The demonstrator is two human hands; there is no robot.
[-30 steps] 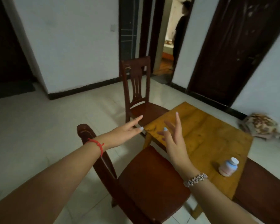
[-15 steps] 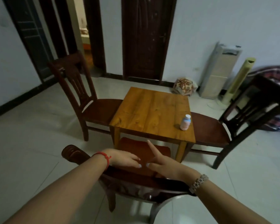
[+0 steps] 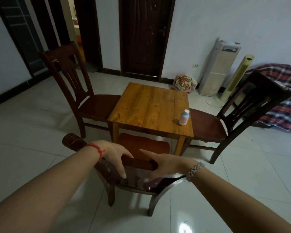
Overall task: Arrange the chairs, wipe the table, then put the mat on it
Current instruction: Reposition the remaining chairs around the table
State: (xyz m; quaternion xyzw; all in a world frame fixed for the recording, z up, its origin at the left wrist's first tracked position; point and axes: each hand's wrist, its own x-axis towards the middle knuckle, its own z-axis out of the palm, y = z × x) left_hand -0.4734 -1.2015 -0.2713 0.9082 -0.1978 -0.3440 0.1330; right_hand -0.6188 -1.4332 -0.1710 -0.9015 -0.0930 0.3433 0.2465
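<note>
left hand (image 3: pixel 113 154) and right hand (image 3: pixel 166 164), fingers spread, astride near chair's (image 3: pixel 139 163) top rail; table (image 3: pixel 149 105) edge ahead, tiled floor (image 3: pixel 40 140) around

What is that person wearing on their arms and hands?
The left hand has a thin red string bracelet at its wrist. The right hand has a sparkly silver chain bracelet. The fingernails are long and painted a pale colour. Both forearms are bare, with no sleeves.
</note>
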